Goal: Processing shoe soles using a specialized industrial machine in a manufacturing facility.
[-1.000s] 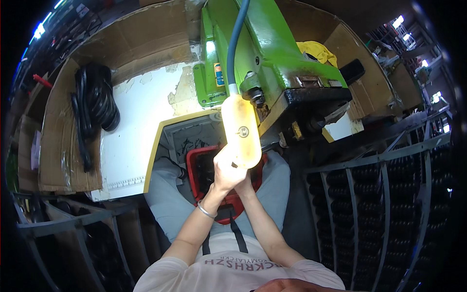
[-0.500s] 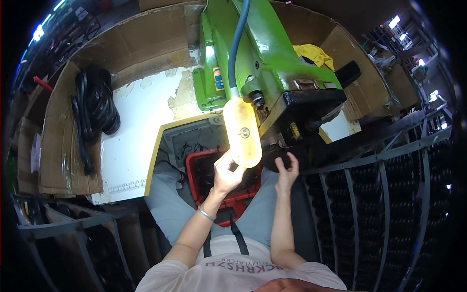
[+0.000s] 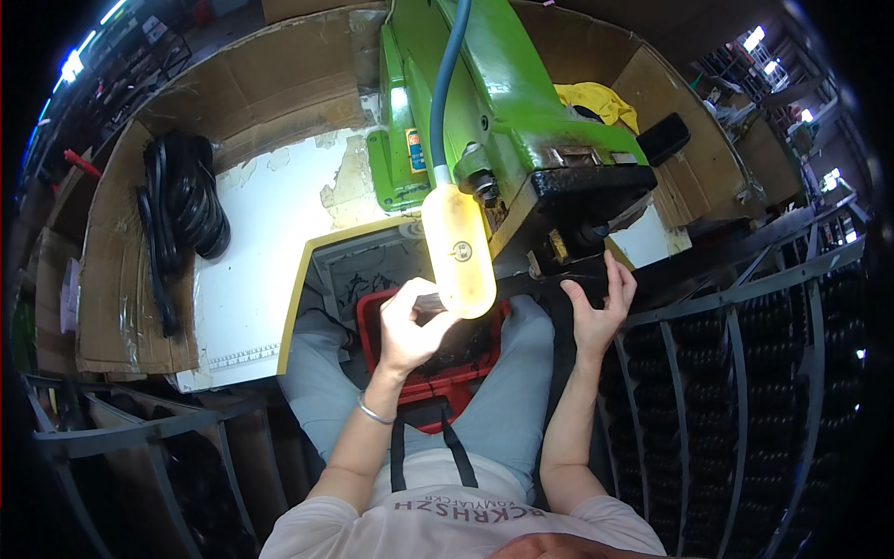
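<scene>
I find the left grip point(image 3: 410, 331) pinching a dark strip point(image 3: 428, 301), its long axis apparently running rightward beneath the yellow work lamp point(image 3: 456, 252) toward the right grip point(image 3: 601, 321), whose hold I cannot tell.

The station comprises one desk point(image 3: 270, 233), one green machine point(image 3: 521, 84), one elongated lamp point(image 3: 456, 252), one blue-grey cable point(image 3: 445, 88), one yellow cloth point(image 3: 601, 98) and one black bundle point(image 3: 191, 200), whose strands cannot be counted. Operator side: one left hand point(image 3: 410, 326), one right hand point(image 3: 603, 312), one bracelet point(image 3: 375, 412) and one red bin point(image 3: 368, 321). Metal racks point(image 3: 726, 300) total two; the quantity of black pieces inside cannot be determined.
</scene>
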Available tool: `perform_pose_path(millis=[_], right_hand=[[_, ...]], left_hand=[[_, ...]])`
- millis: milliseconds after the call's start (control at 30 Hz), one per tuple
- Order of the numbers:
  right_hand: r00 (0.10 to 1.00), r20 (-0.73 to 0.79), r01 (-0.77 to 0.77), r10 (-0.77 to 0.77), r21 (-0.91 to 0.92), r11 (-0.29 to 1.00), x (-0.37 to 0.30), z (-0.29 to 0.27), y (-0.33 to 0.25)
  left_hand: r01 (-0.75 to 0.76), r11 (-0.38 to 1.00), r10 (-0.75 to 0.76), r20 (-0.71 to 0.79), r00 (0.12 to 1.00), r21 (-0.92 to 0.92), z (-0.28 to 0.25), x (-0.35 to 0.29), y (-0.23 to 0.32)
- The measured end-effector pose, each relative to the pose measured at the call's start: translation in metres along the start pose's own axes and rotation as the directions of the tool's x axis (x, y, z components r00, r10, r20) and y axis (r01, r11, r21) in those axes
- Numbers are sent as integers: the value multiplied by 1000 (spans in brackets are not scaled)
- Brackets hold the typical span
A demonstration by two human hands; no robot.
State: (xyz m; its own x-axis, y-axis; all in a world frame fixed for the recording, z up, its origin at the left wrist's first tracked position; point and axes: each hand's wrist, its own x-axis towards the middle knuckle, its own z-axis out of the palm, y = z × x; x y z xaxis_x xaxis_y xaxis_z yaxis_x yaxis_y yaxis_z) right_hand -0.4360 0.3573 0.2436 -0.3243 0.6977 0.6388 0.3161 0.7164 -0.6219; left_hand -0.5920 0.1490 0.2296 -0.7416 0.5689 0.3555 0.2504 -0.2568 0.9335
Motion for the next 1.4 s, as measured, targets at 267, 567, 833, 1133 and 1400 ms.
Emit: perform_pose_path(millis=[267, 567, 833, 1133, 1400], right_hand=[[991, 11, 122, -133, 327, 937, -16, 22, -19], [972, 8, 211, -236, 420, 883, -39, 55, -51], [936, -22, 323, -352, 458, 828, -41, 66, -64], [922, -33, 357, -385, 454, 816, -40, 67, -58], [741, 637, -671, 214, 713, 203, -114, 118, 33]], left_hand=[[48, 988, -75, -179, 981, -147, -55, -22, -1], [36, 968, -112, -296, 949, -250, -117, -58, -17], [179, 955, -158, -105, 982, 237, -138, -61, -37], [-234, 770, 296, -8, 955, 594, 2, 0, -11], [68, 991, -80, -111, 991, -111, 37, -28, -55]])
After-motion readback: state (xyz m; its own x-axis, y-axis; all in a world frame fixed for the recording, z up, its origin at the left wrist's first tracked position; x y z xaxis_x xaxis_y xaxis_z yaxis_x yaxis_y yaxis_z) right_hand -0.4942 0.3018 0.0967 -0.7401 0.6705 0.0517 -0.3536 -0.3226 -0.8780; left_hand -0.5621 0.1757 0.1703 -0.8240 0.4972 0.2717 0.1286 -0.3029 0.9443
